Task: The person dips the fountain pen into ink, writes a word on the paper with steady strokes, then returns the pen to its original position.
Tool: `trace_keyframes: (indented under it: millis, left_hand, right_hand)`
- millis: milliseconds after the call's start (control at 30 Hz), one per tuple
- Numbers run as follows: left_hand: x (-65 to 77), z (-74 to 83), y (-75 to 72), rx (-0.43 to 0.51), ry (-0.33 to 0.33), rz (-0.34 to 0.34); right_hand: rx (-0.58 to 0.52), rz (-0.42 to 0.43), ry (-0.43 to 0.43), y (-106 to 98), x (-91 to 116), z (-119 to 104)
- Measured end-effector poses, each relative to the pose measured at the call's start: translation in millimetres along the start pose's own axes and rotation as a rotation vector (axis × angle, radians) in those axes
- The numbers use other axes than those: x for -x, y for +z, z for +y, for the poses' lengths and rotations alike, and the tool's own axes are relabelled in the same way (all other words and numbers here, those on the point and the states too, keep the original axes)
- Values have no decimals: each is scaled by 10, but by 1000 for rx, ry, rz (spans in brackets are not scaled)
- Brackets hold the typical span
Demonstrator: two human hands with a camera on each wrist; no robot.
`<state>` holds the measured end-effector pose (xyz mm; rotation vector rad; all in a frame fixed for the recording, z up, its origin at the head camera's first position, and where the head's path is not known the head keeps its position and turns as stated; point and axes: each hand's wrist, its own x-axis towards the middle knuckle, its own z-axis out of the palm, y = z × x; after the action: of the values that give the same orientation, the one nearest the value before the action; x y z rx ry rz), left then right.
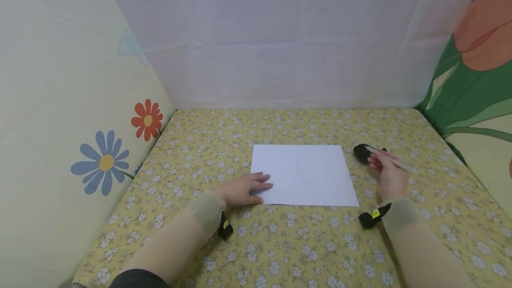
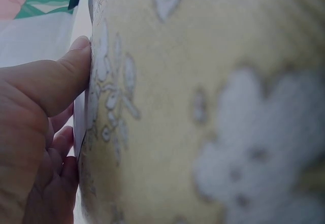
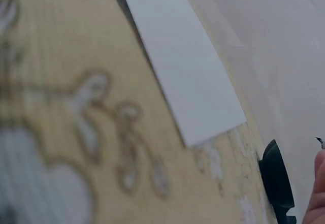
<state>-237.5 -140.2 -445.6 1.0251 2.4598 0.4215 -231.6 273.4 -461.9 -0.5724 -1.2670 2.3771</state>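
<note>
A white sheet of paper [image 1: 320,177] bears faint blue-green strokes, an upright and a crossbar over two spreading lines. My left hand [image 1: 240,189] rests with its fingers spread on the paper's left edge; in the left wrist view its thumb [image 2: 73,69] lies at that edge. Right of the paper, my right hand [image 1: 391,181] pinches a slim white brush [image 1: 399,164]. The brush's front end is over a small black dish [image 1: 362,154]. In the right wrist view the dish [image 3: 277,178] stands beside a fingertip [image 3: 317,183], with most of the brush out of frame.
A yellow flowered cloth [image 1: 192,146] covers the table. Behind it hangs a pale backdrop [image 1: 280,57]. Printed panels with flowers stand at the left [image 1: 60,101] and right [image 1: 492,114]. A small black camera is strapped to each wrist.
</note>
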Motion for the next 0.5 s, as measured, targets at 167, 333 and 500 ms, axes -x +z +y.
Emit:
trace_keyframes:
  millis: [167,333,500]
  left_hand:
    - [-1,0,-3,7,-1,-2]
    - [-1,4,-4,8,-6,-2]
    - [-3,-3,0,11,-14,-3]
  right_hand:
    - [36,62,-23,-29,-20,-32]
    - [-25,122,-14,-62,-61,-65]
    - [-89,186,7,-87,-106,-81]
